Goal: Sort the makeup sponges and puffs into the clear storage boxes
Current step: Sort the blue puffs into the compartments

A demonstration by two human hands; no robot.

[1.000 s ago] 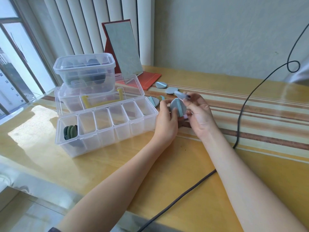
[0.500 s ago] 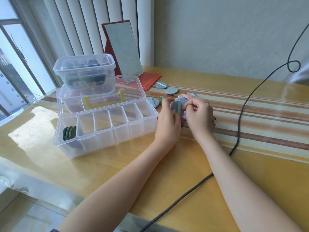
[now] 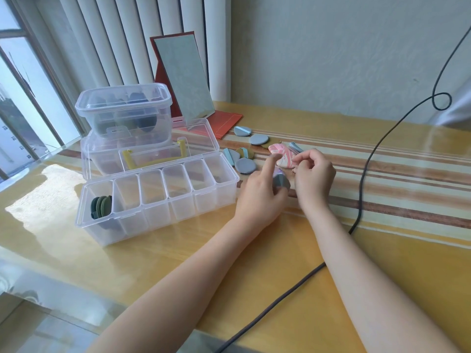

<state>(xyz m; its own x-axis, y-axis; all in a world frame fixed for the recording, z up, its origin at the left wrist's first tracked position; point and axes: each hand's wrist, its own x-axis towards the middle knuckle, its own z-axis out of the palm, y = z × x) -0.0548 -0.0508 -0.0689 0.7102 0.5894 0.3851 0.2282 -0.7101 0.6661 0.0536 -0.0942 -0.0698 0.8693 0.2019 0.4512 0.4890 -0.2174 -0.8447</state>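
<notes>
My left hand (image 3: 262, 191) grips a small stack of grey puffs (image 3: 281, 181), its forefinger stretched toward a pink marbled sponge (image 3: 283, 155) on the table. My right hand (image 3: 314, 171) hovers just right of that sponge, fingers curled and pinched at its edge; whether it holds anything is unclear. Loose grey-blue puffs (image 3: 246, 165) and more (image 3: 258, 139) lie behind. The clear divided box (image 3: 158, 200) stands open to the left, green puffs (image 3: 102, 206) in its leftmost compartment. A second clear box (image 3: 122, 110) with dark puffs sits stacked behind.
A red-framed standing mirror (image 3: 184, 82) leans at the back by the blinds. A black cable (image 3: 362, 174) runs across the table on the right and under my right arm. The glass-topped table edge (image 3: 76, 296) lies near me.
My hands have come apart and lowered. The grey puffs stay in my left hand, whose forefinger now points out; the pink marbled sponge has become visible on the table.
</notes>
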